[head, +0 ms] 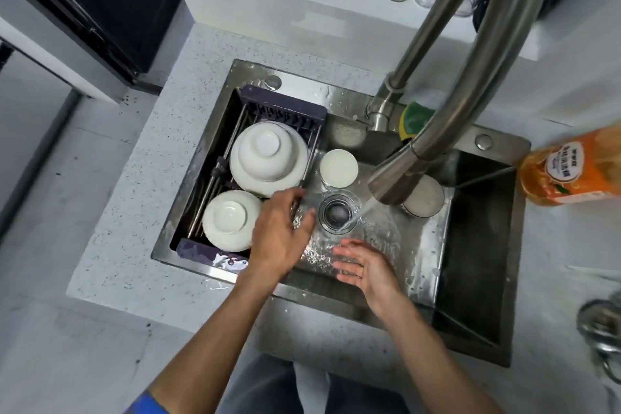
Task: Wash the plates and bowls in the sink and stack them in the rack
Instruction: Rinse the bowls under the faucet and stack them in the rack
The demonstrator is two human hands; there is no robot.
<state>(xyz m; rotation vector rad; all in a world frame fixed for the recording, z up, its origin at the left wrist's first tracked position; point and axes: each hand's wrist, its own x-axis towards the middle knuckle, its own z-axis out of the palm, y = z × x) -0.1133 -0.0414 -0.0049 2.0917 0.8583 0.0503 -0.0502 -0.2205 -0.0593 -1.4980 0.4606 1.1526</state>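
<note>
Steel sink (470, 279): faucet (400, 185) ran mid-frame.
Rack (285, 111): bowls (265, 158) inverted at left, draining.
Hands: left hand (279, 235) and right hand (366, 269) open, empty (apparently rinsing).

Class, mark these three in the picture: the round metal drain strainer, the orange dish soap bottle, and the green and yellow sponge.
Round metal drain strainer (335, 213), head view, on its dark centre.
Orange dish soap bottle (571, 169), head view, on its white label.
Green and yellow sponge (416, 118), head view, on its green top face.

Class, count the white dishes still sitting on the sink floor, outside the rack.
2: one bowl behind the drain, another bowl partly hidden under the faucet. More may be hidden.
</note>
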